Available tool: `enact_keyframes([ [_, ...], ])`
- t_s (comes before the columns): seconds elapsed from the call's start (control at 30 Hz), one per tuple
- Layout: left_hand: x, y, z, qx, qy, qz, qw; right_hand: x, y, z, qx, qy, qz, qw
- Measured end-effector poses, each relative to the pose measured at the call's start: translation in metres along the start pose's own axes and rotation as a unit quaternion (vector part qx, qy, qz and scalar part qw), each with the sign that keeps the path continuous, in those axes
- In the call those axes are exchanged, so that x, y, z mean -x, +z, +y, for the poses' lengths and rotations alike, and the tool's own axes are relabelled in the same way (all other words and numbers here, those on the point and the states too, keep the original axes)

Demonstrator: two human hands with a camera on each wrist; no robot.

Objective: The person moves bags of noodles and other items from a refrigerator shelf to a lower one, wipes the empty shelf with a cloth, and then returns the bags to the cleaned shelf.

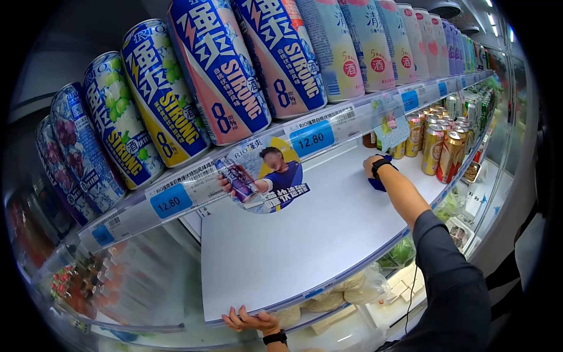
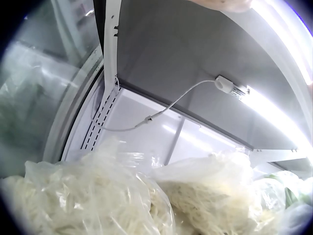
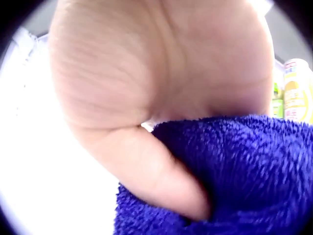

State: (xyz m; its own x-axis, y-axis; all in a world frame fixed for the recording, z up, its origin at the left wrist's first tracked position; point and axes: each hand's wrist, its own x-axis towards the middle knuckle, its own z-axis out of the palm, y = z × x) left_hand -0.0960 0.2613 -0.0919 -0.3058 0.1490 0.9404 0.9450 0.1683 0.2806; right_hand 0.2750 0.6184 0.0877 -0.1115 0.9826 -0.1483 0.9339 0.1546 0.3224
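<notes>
My right hand [image 1: 373,166] grips a fuzzy dark blue cloth [image 3: 254,166] on the white shelf [image 1: 281,240], towards its back right. In the right wrist view the thumb [image 3: 161,181] presses into the cloth's folds, and the other fingers are hidden behind it. At the front left corner of the same shelf, my left hand [image 1: 251,321] rests with its fingers on the clear edge strip. Only a sliver of that hand shows at the top of the left wrist view, against the shelf's grey underside [image 2: 166,44].
RIO cans [image 1: 217,70] line the upper shelf above price labels [image 1: 312,141] and a hanging round sign [image 1: 264,176]. Gold cans [image 1: 433,149] stand right of the cloth. Beneath the shelf are bagged noodles [image 2: 88,196], a lit tube lamp [image 2: 279,115] and its white cable [image 2: 176,100].
</notes>
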Motion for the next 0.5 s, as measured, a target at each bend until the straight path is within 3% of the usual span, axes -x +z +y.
enact_keyframes([
  [0.07, -0.002, 0.003, 0.000, -0.017, -0.003, -0.004, 1.000, -0.026, -0.005, -0.041, -0.026, -0.014, 0.020, 0.999],
  [0.13, 0.000, 0.002, -0.001, -0.012, 0.008, 0.015, 1.000, -0.047, -0.008, -0.108, -0.030, -0.104, 0.114, 0.987],
  [0.17, 0.001, 0.003, -0.003, -0.012, 0.018, 0.016, 1.000, -0.036, -0.023, -0.145, -0.042, -0.198, 0.129, 0.971],
  [0.2, 0.001, 0.001, -0.003, -0.012, 0.018, 0.007, 1.000, -0.034, -0.030, -0.193, -0.056, -0.234, 0.140, 0.961],
  [0.23, -0.001, 0.002, 0.000, -0.010, 0.007, 0.013, 1.000, -0.002, -0.038, -0.221, -0.153, -0.297, 0.248, 0.909],
  [0.27, -0.001, 0.003, 0.002, -0.007, -0.004, 0.022, 1.000, -0.004, -0.049, -0.278, -0.076, -0.371, 0.209, 0.902],
  [0.3, 0.000, 0.004, 0.001, -0.015, -0.002, 0.021, 1.000, 0.018, -0.049, -0.314, -0.126, -0.403, 0.278, 0.863],
  [0.37, -0.002, 0.004, 0.004, -0.016, -0.001, 0.031, 0.999, 0.112, -0.093, -0.343, -0.159, -0.486, 0.186, 0.839],
  [0.4, -0.004, 0.005, 0.005, -0.018, -0.002, 0.042, 0.999, 0.123, -0.091, -0.372, -0.209, -0.536, 0.216, 0.789],
  [0.43, -0.006, 0.004, 0.006, -0.014, 0.004, 0.041, 0.999, 0.139, -0.097, -0.394, -0.270, -0.547, 0.145, 0.779],
  [0.47, -0.006, 0.003, 0.006, -0.019, 0.003, 0.041, 0.999, 0.145, -0.095, -0.417, -0.295, -0.605, 0.148, 0.725],
  [0.5, -0.005, 0.004, 0.007, -0.023, 0.001, 0.040, 0.999, 0.151, -0.096, -0.429, -0.368, -0.663, 0.158, 0.632],
])
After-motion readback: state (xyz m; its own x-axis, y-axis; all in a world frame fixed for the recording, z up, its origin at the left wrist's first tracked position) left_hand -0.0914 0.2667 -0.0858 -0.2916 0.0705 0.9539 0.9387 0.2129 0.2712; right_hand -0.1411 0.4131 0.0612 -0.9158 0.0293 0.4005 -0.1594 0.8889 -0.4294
